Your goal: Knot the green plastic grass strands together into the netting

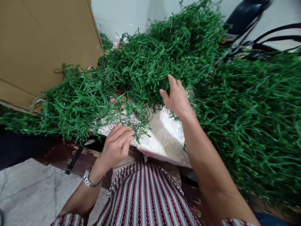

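Observation:
My left hand (118,142), with a metal watch on its wrist, is closed near the front edge of a white patterned cloth surface (162,138). Its fingers are pressed together beside the tips of some thin green plastic-looking sprigs (138,128); what it holds, if anything, is hidden. My right hand (176,95) reaches forward over the cloth to the edge of a large heap of green sprigs (150,62). Thumb and fingers there are apart, and nothing shows between them.
A big cardboard box (47,44) stands at the left. More green sprigs (256,125) are piled at the right. Behind them lie a dark object (244,17) and black cables (279,36). Pale floor tiles (30,191) show at the lower left.

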Available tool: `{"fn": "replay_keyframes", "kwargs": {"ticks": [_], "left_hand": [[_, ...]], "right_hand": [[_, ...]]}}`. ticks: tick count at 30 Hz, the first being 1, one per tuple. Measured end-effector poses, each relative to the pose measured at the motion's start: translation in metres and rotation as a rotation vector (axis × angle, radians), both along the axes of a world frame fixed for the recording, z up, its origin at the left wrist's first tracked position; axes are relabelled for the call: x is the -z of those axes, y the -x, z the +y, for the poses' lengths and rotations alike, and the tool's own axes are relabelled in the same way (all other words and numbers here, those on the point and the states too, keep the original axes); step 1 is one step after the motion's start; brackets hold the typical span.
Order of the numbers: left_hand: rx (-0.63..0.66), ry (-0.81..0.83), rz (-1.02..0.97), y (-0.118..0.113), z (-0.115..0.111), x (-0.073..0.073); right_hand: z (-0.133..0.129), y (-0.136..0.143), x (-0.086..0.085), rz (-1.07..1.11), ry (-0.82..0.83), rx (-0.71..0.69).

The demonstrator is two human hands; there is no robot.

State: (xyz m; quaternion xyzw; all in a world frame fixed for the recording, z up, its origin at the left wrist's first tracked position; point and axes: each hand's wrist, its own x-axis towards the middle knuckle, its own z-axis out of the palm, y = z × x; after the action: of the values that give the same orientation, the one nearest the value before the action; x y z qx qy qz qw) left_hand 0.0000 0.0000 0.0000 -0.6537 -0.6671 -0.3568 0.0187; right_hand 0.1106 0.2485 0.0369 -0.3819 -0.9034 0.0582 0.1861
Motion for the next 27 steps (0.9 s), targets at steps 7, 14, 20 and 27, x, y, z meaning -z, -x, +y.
{"fn": "replay_keyframes", "kwargs": {"ticks": [7,14,20,27], "left_hand": [[-0.374,0.217,0.24,0.012,0.035,-0.003],[-0.232,-0.006,0.007,-0.003,0.031,0.009],[-0.077,-0.227,-0.344,-0.03,0.016,0.005],[0.075,-0.146,-0.611,-0.052,0.036,-0.009]], "right_hand": [[-0.042,-0.024,-0.03,-0.074,-0.231,0.014],[-0.085,-0.045,-0.015,0.149,-0.095,-0.408],[-0.111,-0.049,0.014,0.427,0.088,-0.455],[-0.118,-0.079,0.013,0.586,0.078,-0.274]]}}
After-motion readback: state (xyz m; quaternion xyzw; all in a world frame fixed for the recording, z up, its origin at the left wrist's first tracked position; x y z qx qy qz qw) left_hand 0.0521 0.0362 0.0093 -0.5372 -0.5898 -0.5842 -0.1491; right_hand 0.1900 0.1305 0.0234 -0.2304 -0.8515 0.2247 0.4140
